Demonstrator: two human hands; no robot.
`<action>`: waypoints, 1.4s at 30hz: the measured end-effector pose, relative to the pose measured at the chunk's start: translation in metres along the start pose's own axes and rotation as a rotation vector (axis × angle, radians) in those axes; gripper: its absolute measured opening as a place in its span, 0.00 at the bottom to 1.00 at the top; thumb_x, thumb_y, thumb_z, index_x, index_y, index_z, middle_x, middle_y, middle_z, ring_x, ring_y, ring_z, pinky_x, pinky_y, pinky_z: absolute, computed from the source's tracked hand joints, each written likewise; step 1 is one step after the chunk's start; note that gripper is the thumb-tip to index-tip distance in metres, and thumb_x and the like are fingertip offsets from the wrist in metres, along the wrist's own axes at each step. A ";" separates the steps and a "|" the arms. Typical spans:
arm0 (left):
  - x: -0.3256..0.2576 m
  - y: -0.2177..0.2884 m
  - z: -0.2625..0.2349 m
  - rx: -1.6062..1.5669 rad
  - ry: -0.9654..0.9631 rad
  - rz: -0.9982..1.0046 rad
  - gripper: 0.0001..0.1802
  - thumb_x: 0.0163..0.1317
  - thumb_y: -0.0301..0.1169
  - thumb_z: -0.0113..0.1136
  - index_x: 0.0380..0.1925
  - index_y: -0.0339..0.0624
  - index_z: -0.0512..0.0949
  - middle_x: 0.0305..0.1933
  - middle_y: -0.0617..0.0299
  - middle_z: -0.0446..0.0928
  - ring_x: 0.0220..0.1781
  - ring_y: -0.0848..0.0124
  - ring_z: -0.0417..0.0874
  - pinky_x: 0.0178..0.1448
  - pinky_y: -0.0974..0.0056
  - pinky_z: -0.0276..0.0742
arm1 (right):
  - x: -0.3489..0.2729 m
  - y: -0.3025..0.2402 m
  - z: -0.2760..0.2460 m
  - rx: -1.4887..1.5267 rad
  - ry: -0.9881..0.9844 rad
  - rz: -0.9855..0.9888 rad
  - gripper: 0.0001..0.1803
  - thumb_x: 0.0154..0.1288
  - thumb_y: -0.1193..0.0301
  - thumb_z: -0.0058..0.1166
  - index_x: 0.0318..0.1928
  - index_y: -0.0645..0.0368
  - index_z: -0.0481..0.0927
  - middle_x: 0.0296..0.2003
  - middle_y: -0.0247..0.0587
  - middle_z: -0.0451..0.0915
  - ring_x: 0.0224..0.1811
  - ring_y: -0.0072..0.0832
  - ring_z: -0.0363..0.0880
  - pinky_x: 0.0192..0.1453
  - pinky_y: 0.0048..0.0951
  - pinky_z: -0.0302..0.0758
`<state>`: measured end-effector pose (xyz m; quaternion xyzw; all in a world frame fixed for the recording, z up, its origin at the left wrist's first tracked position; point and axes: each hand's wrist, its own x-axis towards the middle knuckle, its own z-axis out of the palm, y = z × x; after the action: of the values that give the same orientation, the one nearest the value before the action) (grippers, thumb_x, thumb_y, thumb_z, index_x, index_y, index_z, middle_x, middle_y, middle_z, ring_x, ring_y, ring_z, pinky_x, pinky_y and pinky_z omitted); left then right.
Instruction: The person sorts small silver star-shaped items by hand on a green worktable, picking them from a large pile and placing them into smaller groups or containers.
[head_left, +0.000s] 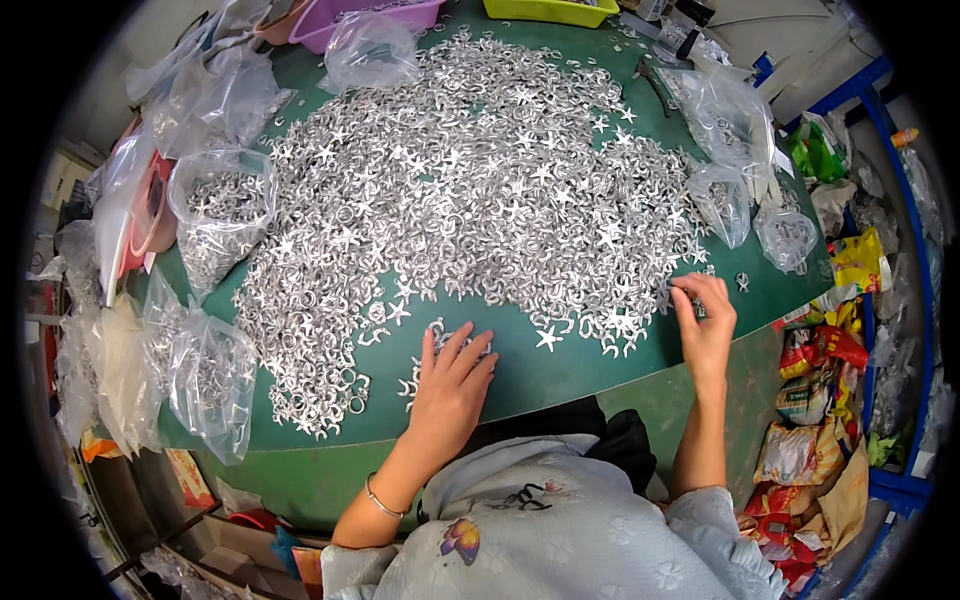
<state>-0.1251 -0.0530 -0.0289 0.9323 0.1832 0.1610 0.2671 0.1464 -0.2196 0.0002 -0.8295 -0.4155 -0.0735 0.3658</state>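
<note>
A broad heap of small silver metal pieces (480, 190), with star, ring and crescent shapes among them, covers much of the green table (560, 385). My left hand (455, 385) lies near the front edge, fingers spread over a small cluster of the pieces, partly hidden beneath it. At the heap's right edge, my right hand (708, 325) has its thumb and fingertips drawn together; anything between them is too small to make out. A silver star piece (548, 338) rests on the table between my hands.
Clear plastic bags of metal pieces stand at the left, including an open bag (222, 205) and another (212, 380). More bags (720, 200) lie on the right. A purple basket (365, 15) and a yellow-green tray (550, 10) sit at the back. A blue rack (880, 300) rises beyond the right edge.
</note>
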 end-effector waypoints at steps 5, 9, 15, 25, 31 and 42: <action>-0.017 0.020 -0.022 -0.495 0.288 -0.248 0.10 0.57 0.17 0.59 0.41 0.36 0.80 0.48 0.53 0.79 0.51 0.59 0.80 0.60 0.56 0.71 | -0.003 -0.062 0.037 0.361 -0.280 -0.006 0.10 0.59 0.81 0.57 0.43 0.64 0.82 0.42 0.46 0.81 0.48 0.40 0.79 0.54 0.35 0.73; -0.076 0.022 -0.026 -1.416 -0.391 -0.683 0.13 0.70 0.28 0.47 0.44 0.31 0.77 0.44 0.50 0.81 0.48 0.59 0.82 0.55 0.60 0.75 | -0.020 -0.099 0.070 0.629 -0.713 -0.220 0.26 0.61 0.79 0.56 0.61 0.61 0.72 0.61 0.48 0.72 0.66 0.44 0.68 0.68 0.39 0.65; -0.103 -0.013 0.036 -2.460 -0.232 -0.807 0.36 0.69 0.44 0.40 0.65 0.22 0.59 0.70 0.32 0.58 0.71 0.46 0.64 0.73 0.49 0.60 | -0.015 -0.135 0.116 0.411 -0.786 -0.562 0.31 0.61 0.75 0.57 0.66 0.58 0.66 0.67 0.45 0.66 0.72 0.45 0.59 0.72 0.43 0.61; -0.096 -0.023 0.039 -2.429 -0.331 -0.812 0.38 0.69 0.47 0.37 0.66 0.20 0.56 0.71 0.33 0.56 0.73 0.46 0.61 0.74 0.49 0.58 | -0.009 -0.131 0.125 0.332 -0.534 -0.473 0.10 0.55 0.80 0.60 0.40 0.60 0.82 0.38 0.37 0.77 0.41 0.37 0.72 0.45 0.35 0.68; -0.093 -0.022 0.040 -2.406 -0.344 -0.802 0.42 0.69 0.54 0.38 0.67 0.22 0.56 0.70 0.31 0.56 0.72 0.44 0.62 0.74 0.47 0.58 | -0.012 -0.125 0.129 0.298 -0.555 -0.402 0.08 0.54 0.78 0.62 0.37 0.60 0.83 0.37 0.36 0.77 0.39 0.36 0.72 0.45 0.34 0.67; -0.088 -0.023 0.039 -2.460 -0.313 -0.803 0.44 0.70 0.60 0.30 0.70 0.30 0.53 0.69 0.28 0.56 0.72 0.41 0.60 0.73 0.45 0.59 | -0.008 -0.132 0.118 0.375 -0.587 -0.345 0.06 0.54 0.82 0.60 0.34 0.65 0.81 0.35 0.41 0.79 0.39 0.39 0.74 0.45 0.35 0.71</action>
<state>-0.1930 -0.0900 -0.0913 -0.0325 0.1482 0.0220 0.9882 0.0216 -0.0947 -0.0166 -0.6520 -0.6420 0.1839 0.3590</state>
